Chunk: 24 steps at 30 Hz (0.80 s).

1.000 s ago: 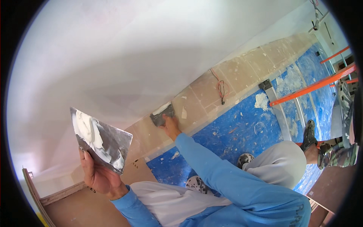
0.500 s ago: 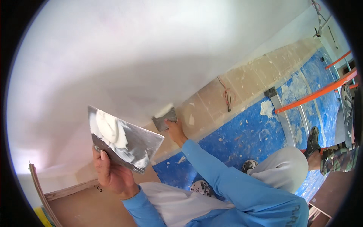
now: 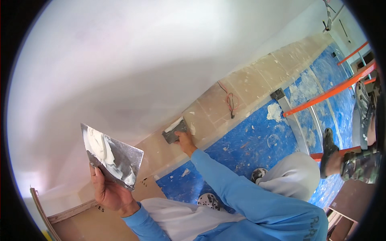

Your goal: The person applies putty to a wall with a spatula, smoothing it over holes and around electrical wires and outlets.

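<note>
My left hand (image 3: 112, 195) grips a broad flat metal plastering trowel (image 3: 125, 157) by its lower left side, tilted with its face up. A thick mound of white putty (image 3: 98, 145) lies along its left part and down to the lower corner. Farther forward, my right hand (image 3: 185, 141) is closed on a smaller grey putty knife (image 3: 171, 135), thumb and fingers at its right end. White putty runs along that blade's upper edge. The knife is by the foot of the white wall (image 3: 161, 52); whether it touches the wall cannot be made out.
Tan floor tiles (image 3: 249, 86) border the wall, with a coil of thin red wire (image 3: 230, 102) on them. Putty-spotted blue sheeting (image 3: 241, 138) covers the floor. At right, an orange-and-silver ladder (image 3: 329, 98) stands beside another person's leg (image 3: 360, 166). A brown board (image 3: 92, 221) lies lower left.
The trowel in my left hand has shifted left and slightly down. My right hand's knife has turned, its putty edge now a thinner strip. The whole view has shifted a little.
</note>
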Available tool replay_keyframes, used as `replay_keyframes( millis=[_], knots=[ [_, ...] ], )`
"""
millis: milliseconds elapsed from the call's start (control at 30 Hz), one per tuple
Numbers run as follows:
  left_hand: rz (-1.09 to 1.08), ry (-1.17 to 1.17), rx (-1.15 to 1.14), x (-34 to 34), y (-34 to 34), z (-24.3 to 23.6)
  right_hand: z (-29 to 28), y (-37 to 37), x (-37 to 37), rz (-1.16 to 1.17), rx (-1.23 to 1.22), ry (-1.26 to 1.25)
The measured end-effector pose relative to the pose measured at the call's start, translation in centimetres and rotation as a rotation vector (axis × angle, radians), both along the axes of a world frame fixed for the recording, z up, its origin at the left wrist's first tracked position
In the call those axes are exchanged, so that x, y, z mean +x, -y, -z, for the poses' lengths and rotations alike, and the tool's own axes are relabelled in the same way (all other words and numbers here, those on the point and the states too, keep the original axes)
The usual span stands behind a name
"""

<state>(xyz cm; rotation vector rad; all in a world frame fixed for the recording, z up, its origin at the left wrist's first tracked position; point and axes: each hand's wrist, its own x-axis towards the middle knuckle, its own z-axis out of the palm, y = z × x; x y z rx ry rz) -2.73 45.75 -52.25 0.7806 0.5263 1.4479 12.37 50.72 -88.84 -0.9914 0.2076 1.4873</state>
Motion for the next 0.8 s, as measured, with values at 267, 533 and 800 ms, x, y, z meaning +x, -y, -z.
replay_keyframes(
  millis=[267,533,800],
  knots=[
    [-0.026,-0.023,-0.016,-0.4,-0.1,0.4,-2.2,-1.0,-0.4,0.046,-0.041,-0.01],
    [-0.018,-0.052,-0.015,1.3,0.2,-0.9,-1.5,-4.0,-0.3,0.061,-0.018,-0.114],
    [-0.022,-0.079,0.002,2.2,-0.2,-0.6,-2.1,-2.5,-1.8,-0.073,0.218,0.384]
  ],
)
